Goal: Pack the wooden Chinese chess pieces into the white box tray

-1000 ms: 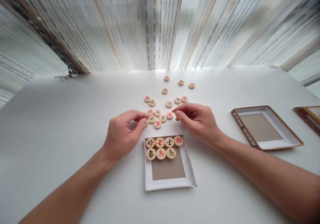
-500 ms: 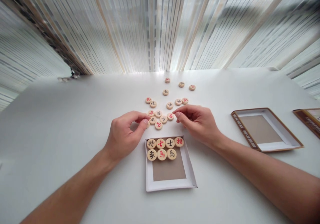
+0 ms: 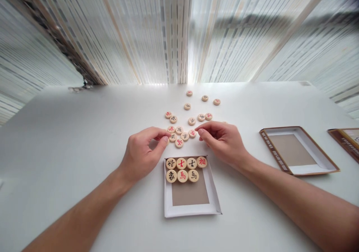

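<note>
Loose Chinese chess pieces lie in a cluster on the white table, between my two hands. My left hand [image 3: 147, 147] rests at the cluster's left side, its thumb and forefinger bent with a small gap between the tips. These tips are against a black-marked piece [image 3: 173, 137] and partly cover another piece beside the thumb. On the other side, my right hand [image 3: 220, 137] has its forefinger and thumb slightly apart at the edge of a red-marked piece [image 3: 192, 133]. Below the cluster, a shallow box tray [image 3: 193, 210] holds two rows of pieces, among them a red horse piece [image 3: 182, 176].
More pieces are scattered farther back, including a red-marked piece [image 3: 217, 102]. To the right lie a brown-edged box lid [image 3: 315, 169] and a brown printed box part [image 3: 343, 139], cut off by the frame. Striped curtains [image 3: 146, 35] hang behind the table.
The whole view has shifted slightly, so the table and pieces sit a little lower. Both hands keep nearly the same place beside the cluster, and the tray's pieces are unchanged.
</note>
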`<state>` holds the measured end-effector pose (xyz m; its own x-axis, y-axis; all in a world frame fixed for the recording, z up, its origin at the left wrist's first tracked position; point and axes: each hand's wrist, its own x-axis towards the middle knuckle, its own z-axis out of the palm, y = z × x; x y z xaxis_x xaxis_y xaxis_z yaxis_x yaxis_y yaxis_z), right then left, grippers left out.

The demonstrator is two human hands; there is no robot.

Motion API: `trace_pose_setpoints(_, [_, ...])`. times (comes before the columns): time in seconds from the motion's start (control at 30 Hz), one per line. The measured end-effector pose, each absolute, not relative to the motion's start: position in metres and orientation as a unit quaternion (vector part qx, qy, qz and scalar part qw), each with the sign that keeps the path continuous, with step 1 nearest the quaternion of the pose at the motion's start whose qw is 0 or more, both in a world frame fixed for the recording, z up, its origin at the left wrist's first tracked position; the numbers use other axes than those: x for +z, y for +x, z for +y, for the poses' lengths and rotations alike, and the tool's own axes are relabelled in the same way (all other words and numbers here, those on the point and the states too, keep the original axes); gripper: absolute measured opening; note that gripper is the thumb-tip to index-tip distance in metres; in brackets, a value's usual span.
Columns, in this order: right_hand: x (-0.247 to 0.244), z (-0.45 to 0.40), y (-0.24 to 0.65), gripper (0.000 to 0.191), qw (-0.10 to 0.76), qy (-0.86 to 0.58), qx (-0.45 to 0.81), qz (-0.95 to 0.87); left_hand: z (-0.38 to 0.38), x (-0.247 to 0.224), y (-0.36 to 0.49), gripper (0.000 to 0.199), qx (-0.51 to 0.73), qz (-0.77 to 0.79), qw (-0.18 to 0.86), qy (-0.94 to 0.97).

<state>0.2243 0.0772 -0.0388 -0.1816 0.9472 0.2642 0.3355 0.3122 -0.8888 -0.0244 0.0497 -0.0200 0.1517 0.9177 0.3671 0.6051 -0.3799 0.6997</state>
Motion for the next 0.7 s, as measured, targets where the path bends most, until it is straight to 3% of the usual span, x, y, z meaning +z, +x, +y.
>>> trace_pose_setpoints(0.7, [-0.0395, 0.0771, 0.2241, 0.019, 0.444, -0.462, 0.352, -0.682, 0.0497, -0.0177, -0.0250, 0.017, 0.390, 0.521, 0.195, 0.734])
